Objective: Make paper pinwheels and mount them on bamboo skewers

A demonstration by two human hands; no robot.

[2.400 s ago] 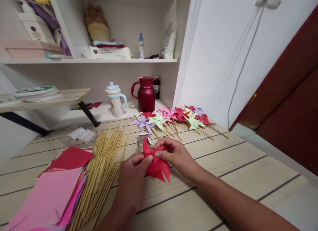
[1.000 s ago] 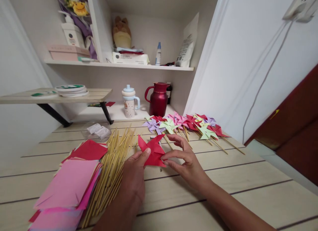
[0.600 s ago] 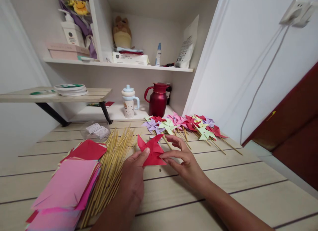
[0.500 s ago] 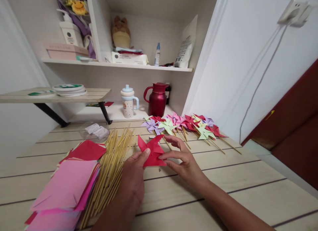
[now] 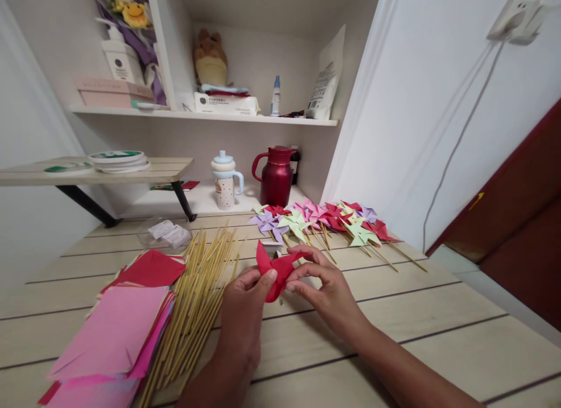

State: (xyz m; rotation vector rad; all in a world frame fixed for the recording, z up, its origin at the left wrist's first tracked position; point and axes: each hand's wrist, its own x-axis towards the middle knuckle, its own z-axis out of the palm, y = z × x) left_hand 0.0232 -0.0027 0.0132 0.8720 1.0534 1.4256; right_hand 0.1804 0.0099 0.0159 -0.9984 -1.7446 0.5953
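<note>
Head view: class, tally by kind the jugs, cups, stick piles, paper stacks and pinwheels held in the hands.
jug: 1
cup: 1
stick pile: 1
paper stack: 1
held pinwheel: 1
Total: 5

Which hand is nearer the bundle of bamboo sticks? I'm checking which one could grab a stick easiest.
Left. The left hand sits right beside the bamboo sticks; the right hand is farther off, beyond the red paper pinwheel.
</note>
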